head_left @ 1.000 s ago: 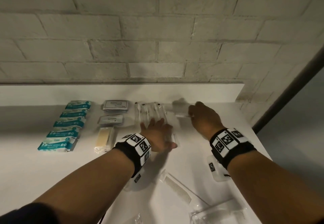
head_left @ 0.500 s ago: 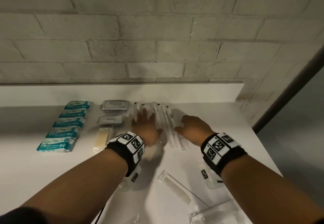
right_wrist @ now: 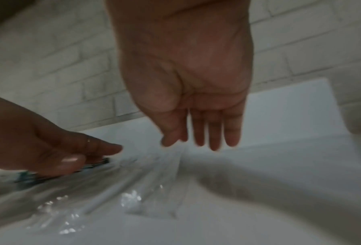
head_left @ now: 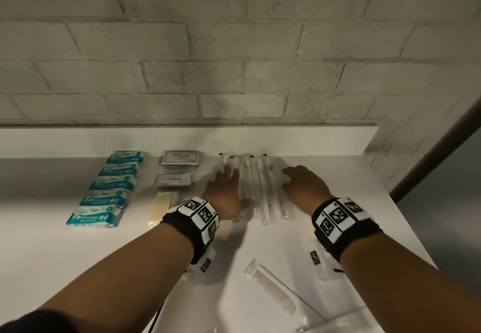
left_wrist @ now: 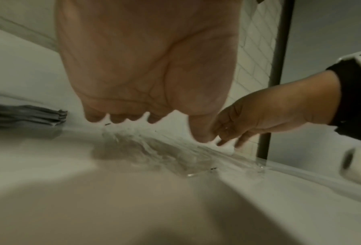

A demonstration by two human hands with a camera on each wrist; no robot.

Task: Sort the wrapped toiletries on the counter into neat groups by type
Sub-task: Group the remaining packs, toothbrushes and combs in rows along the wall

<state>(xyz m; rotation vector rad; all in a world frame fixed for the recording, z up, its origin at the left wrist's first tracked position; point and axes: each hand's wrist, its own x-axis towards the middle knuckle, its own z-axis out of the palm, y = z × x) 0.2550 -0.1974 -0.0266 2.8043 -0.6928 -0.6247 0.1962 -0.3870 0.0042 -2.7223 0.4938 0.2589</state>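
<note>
On the white counter (head_left: 338, 176), against the brick wall (head_left: 234, 59), the wrapped toiletries lie in columns. The clear-wrapped toothbrushes (head_left: 256, 189) sit side by side in a row near the back edge, their black-tipped ends toward the wall. The left hand (head_left: 225, 192) lies flat at the left side of that row, palm down, fingers straight and spread over the leftmost wrappers, thumb reaching toward the middle of the row. The right hand (head_left: 304, 186) flanks the row on its right side, fingers extended and only slightly bent, tips low near the counter just beside the rightmost wrapper; whether they touch it cannot be told. Neither hand has its fingers closed round anything: in the left wrist view the palm (left_wrist: 150, 66) is open above the crinkled plastic (left_wrist: 164, 154), and in the right wrist view the fingers (right_wrist: 215, 131) hang straight over the blurred wrappers (right_wrist: 112, 190).

Left of the toothbrushes, a stack of grey sachets (head_left: 181, 159) lies at the back, a single grey sachet (head_left: 173, 180) in front of it, and a pale yellow wrapped bar (head_left: 162, 206) nearer still. Further left, five teal-and-white packets (head_left: 109, 189) form a slanted column (their printing is too small to read). Near the front edge a white comb (head_left: 273, 289) in clear wrap lies diagonally, well apart from the sorted rows, with more clear packaging (head_left: 338, 325) beside it at the bottom of the head view
</note>
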